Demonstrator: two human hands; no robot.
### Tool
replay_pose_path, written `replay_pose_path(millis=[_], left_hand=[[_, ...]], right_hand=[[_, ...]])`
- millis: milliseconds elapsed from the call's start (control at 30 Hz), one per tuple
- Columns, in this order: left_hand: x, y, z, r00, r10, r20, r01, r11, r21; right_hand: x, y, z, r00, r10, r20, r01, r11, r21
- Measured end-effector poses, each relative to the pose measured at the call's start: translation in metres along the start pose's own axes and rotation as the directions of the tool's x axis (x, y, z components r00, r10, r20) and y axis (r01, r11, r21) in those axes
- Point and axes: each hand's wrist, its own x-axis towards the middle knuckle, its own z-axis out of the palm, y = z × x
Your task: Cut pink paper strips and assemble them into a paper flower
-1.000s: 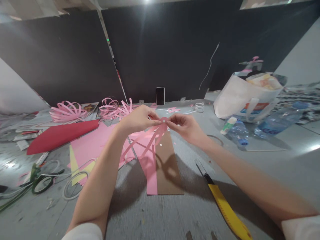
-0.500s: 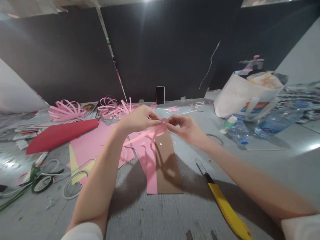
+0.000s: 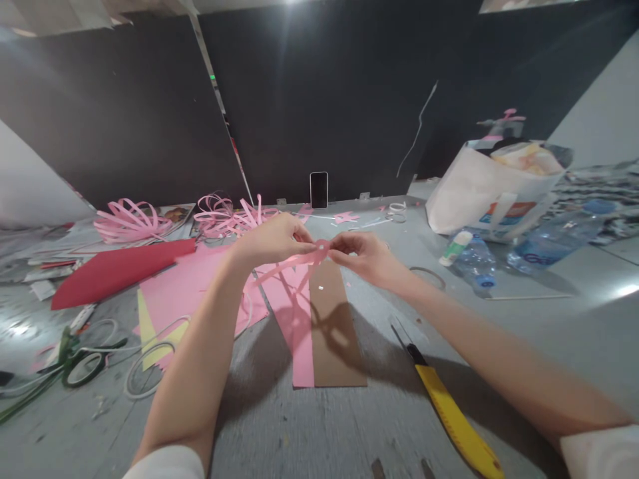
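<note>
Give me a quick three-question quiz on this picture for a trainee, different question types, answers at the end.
1. True or false: the right hand holds the yellow knife.
2. Which stands upright by the dark wall: A) red sheet, B) phone, C) brown board?
3. Fill in: the left hand and right hand pinch a ____ paper piece.

Key: 1. False, it lies on the table. 2. B. 3. Pink.
</note>
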Motion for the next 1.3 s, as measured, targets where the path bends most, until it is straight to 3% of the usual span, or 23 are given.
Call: replay_pose_path(millis=[200, 400, 633, 767, 867, 967, 1100, 1200, 1300], left_hand=[[-0.001, -0.007, -0.004, 0.999, 0.021, 0.036, -0.023, 0.998, 0.057], [-0.013, -0.033, -0.023, 0.994, 0.026, 0.104, -0.046, 0.979, 0.199], [-0.031, -0.066, -0.045, 0.978, -0.208, 0.006, 0.185, 0.884, 0.430], [-0.027, -0.072, -0.043, 0.968, -0.249, -0.037, 0.243, 0.887, 0.393], [-0.013, -0.074, -0.033, 0.970, -0.243, -0.007, 0.230, 0.907, 0.354], [0.007, -0.081, -0.018, 0.979, -0.196, 0.062, 0.169, 0.938, 0.301], [0.030, -0.099, 0.001, 0.986, -0.135, 0.100, 0.110, 0.968, 0.224], [0.039, -0.109, 0.015, 0.988, -0.121, 0.093, 0.103, 0.978, 0.181], [0.042, -0.112, 0.027, 0.992, -0.120, 0.039, 0.111, 0.977, 0.184]], right_hand=[[0.001, 0.005, 0.001, 0.999, 0.030, 0.014, -0.030, 1.000, 0.002], [0.002, 0.004, -0.001, 0.994, 0.109, 0.011, -0.109, 0.994, -0.013], [0.002, 0.002, -0.001, 0.991, 0.134, 0.018, -0.135, 0.991, 0.013], [0.004, 0.004, -0.001, 0.988, 0.156, 0.020, -0.156, 0.988, 0.002], [-0.002, -0.005, -0.006, 0.991, 0.124, 0.042, -0.121, 0.991, -0.056], [-0.023, -0.028, -0.013, 0.995, 0.084, 0.056, -0.074, 0.984, -0.162], [-0.077, -0.053, -0.023, 0.983, 0.132, 0.125, -0.088, 0.947, -0.309], [-0.122, -0.048, -0.029, 0.967, 0.243, 0.078, -0.200, 0.911, -0.361], [-0.164, -0.026, -0.034, 0.933, 0.349, -0.088, -0.359, 0.881, -0.309]])
